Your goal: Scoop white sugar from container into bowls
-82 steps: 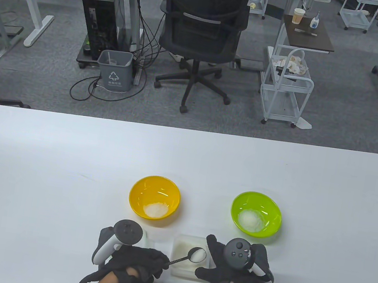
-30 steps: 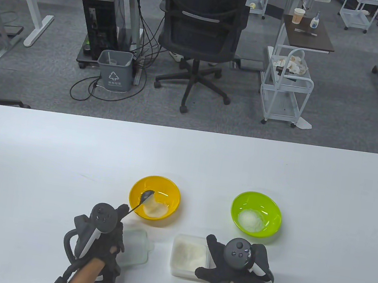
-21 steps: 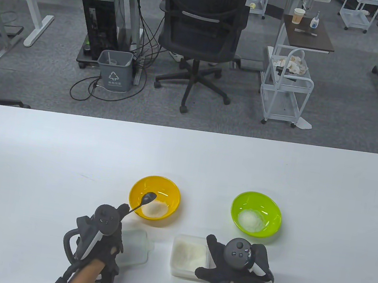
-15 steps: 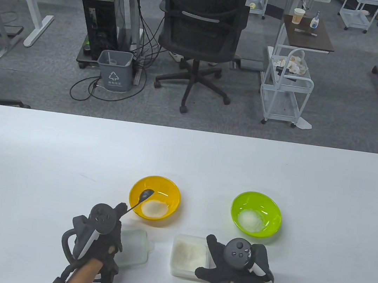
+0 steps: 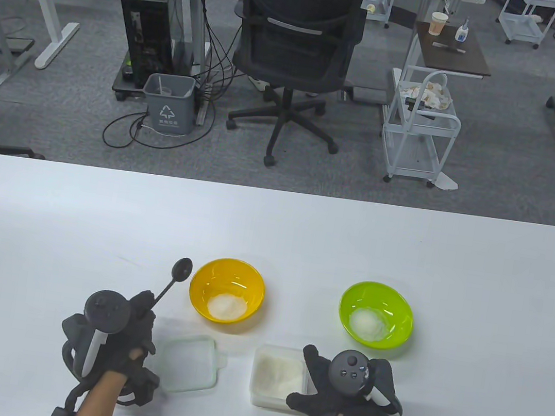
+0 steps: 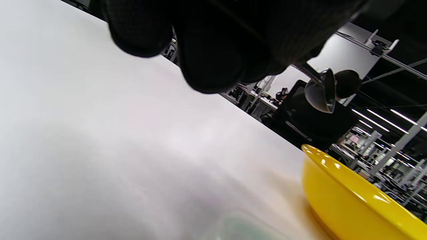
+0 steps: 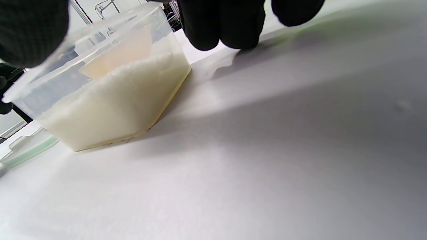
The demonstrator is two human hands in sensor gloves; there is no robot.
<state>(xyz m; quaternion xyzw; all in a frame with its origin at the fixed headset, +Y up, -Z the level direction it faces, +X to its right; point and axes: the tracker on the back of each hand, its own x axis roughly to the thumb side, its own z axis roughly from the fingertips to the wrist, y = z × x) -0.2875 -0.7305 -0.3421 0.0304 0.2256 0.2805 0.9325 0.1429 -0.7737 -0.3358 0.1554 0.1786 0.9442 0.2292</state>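
Note:
My left hand (image 5: 132,324) grips a dark metal spoon (image 5: 181,269) by the handle; its empty bowl (image 6: 322,93) is raised above the table, left of the yellow bowl (image 5: 226,289). The yellow bowl (image 6: 353,196) holds a small heap of white sugar. The green bowl (image 5: 376,314) to the right holds a larger heap. The clear square sugar container (image 5: 279,376) stands near the front edge. My right hand (image 5: 328,393) holds its right side, with the thumb and fingertips (image 7: 220,23) at its rim. The container (image 7: 110,83) is about half full.
The container's clear lid (image 5: 187,363) lies flat on the table between my left hand and the container. The white table (image 5: 98,223) stretches back behind the bowls. An office chair (image 5: 294,44) and a white cart (image 5: 419,130) stand beyond the far edge.
The left hand tipped sugar from the spoon into the yellow bowl, then drew the empty spoon out and moved left and back. The right hand and container stayed still.

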